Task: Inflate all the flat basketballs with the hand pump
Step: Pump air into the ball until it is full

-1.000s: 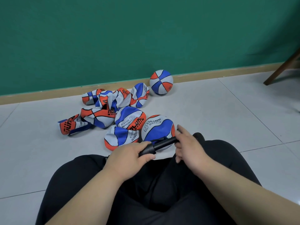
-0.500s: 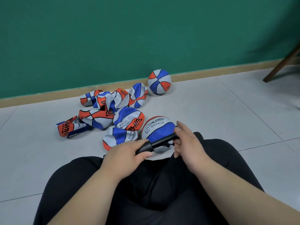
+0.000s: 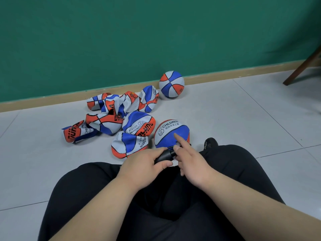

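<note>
Flat basketballs (image 3: 111,120) lie crumpled in a heap on the tiled floor (image 3: 243,119), between the seated person's knees and the green wall (image 3: 121,40). Their orange, blue and white panels are folded over one another. At the right edge of the heap, just in front of the hands, sits a fuller ball (image 3: 171,131) printed with the word CHILDREN, rounded but not perfectly so. A round basketball (image 3: 172,84) rests apart from the rest, against the wooden skirting (image 3: 52,101).

The hand pump (image 3: 162,156), black and short, is held low over the lap, its far end pointing towards the fuller ball. The left hand (image 3: 145,164) grasps the barrel, fingers (image 3: 154,152) curled over the top and the thumb tucked beneath. The right hand (image 3: 192,162) meets the pump at its other end: the index finger (image 3: 178,139) is stretched straight out over the blue panel of the fuller ball, while the remaining fingers bend down beside the pump's handle. Whether those fingers actually pinch the handle cannot be told, as the hand hides that part. Where the pump joins the ball is also hidden.

Black trousers (image 3: 234,171) cover both legs, and a black shoe (image 3: 211,142) shows just right of the fuller ball. A wooden chair leg (image 3: 302,66) slants in at the upper right.
</note>
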